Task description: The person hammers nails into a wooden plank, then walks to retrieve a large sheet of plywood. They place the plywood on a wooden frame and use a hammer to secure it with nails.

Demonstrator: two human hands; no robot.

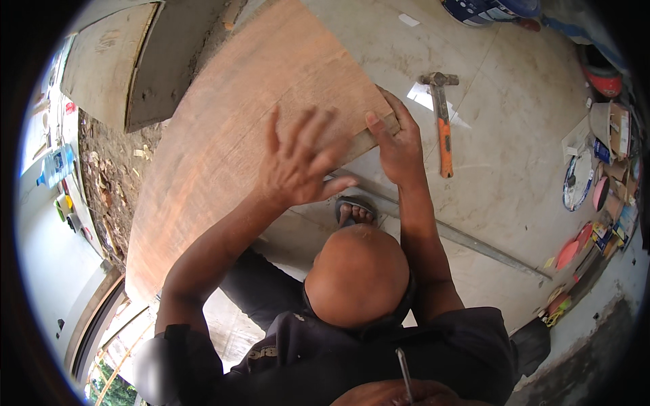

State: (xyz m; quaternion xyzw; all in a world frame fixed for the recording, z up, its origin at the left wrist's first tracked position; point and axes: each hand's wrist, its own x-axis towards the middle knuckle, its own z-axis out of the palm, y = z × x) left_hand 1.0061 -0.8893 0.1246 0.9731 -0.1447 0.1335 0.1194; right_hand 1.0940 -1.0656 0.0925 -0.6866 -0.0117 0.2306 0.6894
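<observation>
A large reddish-brown plywood board (223, 149) slants across the middle and left of the view. My right hand (401, 142) grips its near right corner, thumb on the top face and the fingers around the edge. Along that edge, beside the thumb, shows a paler strip of wood (362, 145). My left hand (298, 159) is spread over the board's face, fingers apart and blurred by motion, holding nothing. Whether its palm touches the board I cannot tell. On the floor right of my right hand lies a hammer (443, 128) with an orange and black handle.
A long thin metal bar (474, 245) lies on the tiled floor beside my sandalled foot (355, 211). Worn panels (108, 64) lean at the upper left. A blue bucket (487, 10) stands at the far edge. Discs, boxes and a red item (602, 81) line the right side.
</observation>
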